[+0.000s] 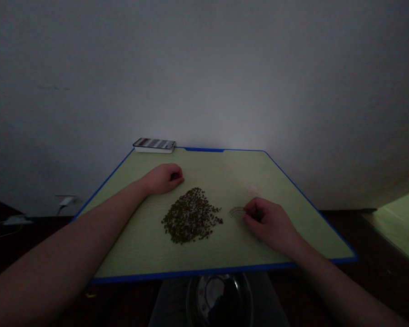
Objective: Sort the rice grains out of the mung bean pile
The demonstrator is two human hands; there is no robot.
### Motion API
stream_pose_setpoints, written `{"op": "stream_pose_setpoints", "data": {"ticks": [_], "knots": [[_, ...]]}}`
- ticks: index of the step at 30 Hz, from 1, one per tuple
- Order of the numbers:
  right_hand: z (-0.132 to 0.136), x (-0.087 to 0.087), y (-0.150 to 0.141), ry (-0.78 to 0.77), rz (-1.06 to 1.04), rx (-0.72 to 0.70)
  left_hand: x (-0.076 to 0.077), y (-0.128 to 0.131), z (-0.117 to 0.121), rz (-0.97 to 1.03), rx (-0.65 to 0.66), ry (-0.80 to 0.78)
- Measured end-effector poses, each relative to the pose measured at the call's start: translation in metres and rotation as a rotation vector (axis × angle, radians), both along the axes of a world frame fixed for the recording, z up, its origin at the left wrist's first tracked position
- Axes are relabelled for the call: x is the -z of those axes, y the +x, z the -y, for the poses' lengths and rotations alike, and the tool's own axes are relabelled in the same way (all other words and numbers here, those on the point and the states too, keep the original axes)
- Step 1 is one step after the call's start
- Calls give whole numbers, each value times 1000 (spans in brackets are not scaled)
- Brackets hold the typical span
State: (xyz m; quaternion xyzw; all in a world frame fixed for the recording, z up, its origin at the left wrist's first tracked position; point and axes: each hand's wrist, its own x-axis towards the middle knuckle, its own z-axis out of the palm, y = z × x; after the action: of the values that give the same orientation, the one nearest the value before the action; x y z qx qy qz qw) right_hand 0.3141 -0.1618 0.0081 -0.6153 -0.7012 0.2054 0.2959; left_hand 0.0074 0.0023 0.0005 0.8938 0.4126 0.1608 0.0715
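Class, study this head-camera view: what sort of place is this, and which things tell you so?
Probably a plain room in a home, though that is a guess: a small green-topped desk with blue edging stands against a bare white wall, with a phone at its far edge and a plug in a low wall socket.

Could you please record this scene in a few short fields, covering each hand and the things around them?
Left hand: curled, resting on the blue-edged green tabletop, nothing visible held.
Right hand: fingers curled, beside a transparent curved piece; anything held is hidden.
Between hands: pile of small dark green beans.
Rest: striped flat object at the far edge; glass bowl below the near edge.
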Motion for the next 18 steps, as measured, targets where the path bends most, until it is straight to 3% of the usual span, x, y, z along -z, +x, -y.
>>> {"op": "stream_pose_setpoints", "data": {"ticks": [3,7,15,18], "knots": [[0,-1,-15,15,7,-64,0,0,0,3,-6,-8],[-3,-2,-23,38,42,-40,0,0,0,9,-3,-9],[-5,-4,11,41,-58,130,-2,1,1,5,-9,-19],[0,-2,13,24,-72,101,-2,0,1,0,-5,-14]]}}
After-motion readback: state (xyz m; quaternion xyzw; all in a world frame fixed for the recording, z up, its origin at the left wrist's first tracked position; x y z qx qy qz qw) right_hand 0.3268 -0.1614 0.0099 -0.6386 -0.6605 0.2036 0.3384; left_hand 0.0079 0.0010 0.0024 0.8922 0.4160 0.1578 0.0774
